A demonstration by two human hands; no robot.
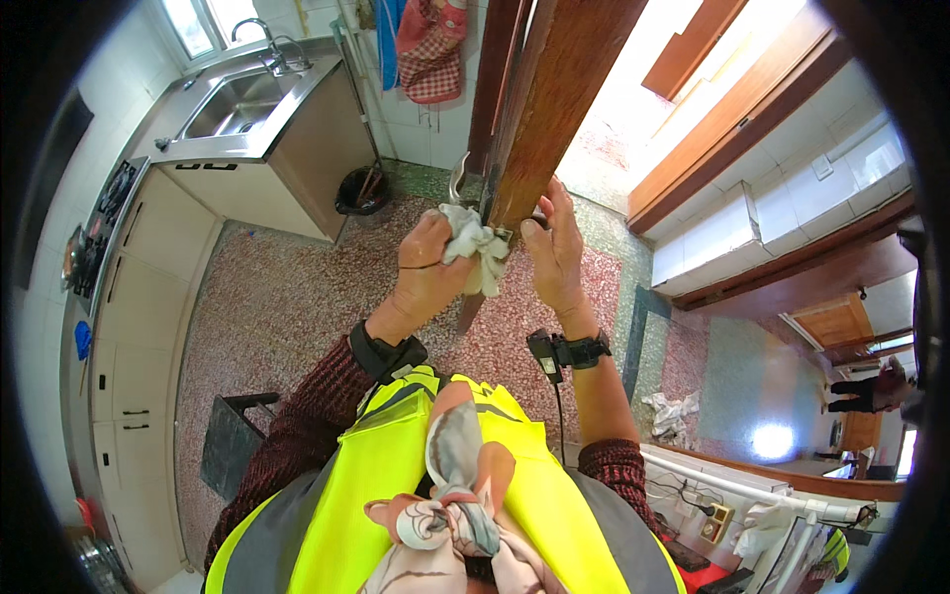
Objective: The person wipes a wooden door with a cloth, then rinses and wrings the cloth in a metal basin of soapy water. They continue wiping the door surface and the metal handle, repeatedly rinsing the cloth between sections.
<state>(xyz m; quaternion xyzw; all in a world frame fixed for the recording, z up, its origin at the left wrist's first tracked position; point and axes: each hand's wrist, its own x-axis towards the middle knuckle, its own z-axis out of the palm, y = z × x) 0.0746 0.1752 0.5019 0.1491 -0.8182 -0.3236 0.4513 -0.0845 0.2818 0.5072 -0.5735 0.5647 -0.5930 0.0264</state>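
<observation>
My left hand [430, 263] is closed on a crumpled white cloth [475, 245], pressed near the edge of a brown wooden door [549, 104] around its latch hardware. A curved metal door handle [459, 178] sticks out just above the cloth. On the door's other side, my right hand [557, 241] is raised with thumb and fingers apart, close to the door's face; its fingertips are partly hidden behind the door edge. Whether they touch it I cannot tell.
A steel sink [241, 108] and cabinets [145, 278] line the left. A black bin [361, 191] stands by the wall, a dark stool [231, 445] at lower left. A crumpled cloth [672, 412] lies on the floor at right. A person [876, 387] stands in the far room.
</observation>
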